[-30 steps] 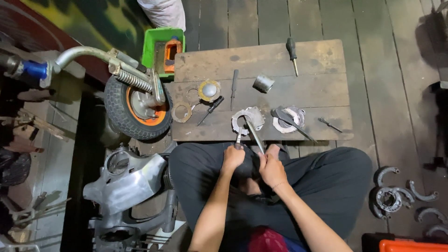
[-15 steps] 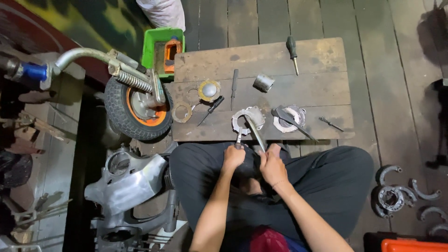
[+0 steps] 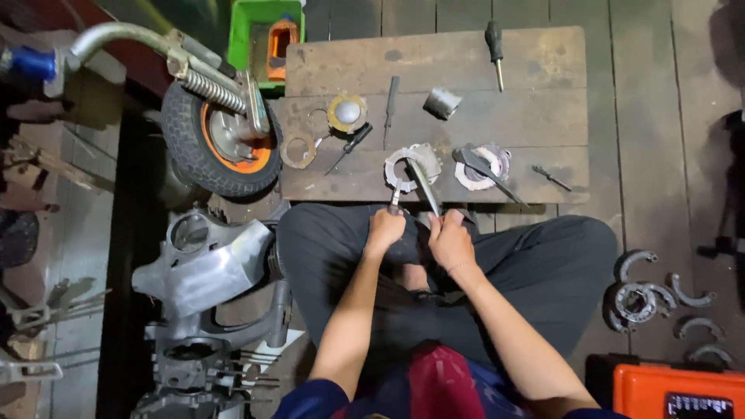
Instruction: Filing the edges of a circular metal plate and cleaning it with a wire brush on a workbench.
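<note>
At the desk (image 3: 434,58) edge, both hands, left hand (image 3: 386,230) and right hand (image 3: 451,240), grip closed on pliers (image 3: 397,195) and a metal rod (image 3: 425,186) against the ring-shaped part (image 3: 411,164), which could slip sideways.

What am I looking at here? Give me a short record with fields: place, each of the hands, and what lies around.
Place: a person sits cross-legged on a plank floor at a low wooden board
Left hand: grips a slim tool at the board's near edge
Right hand: closed on a metal tool that reaches to a round metal part
On the board: screwdriver, second round part, small cylinder, ring
Left of the board: small wheel with orange hub, green crate
Right, on the floor: curved metal shoes
</note>
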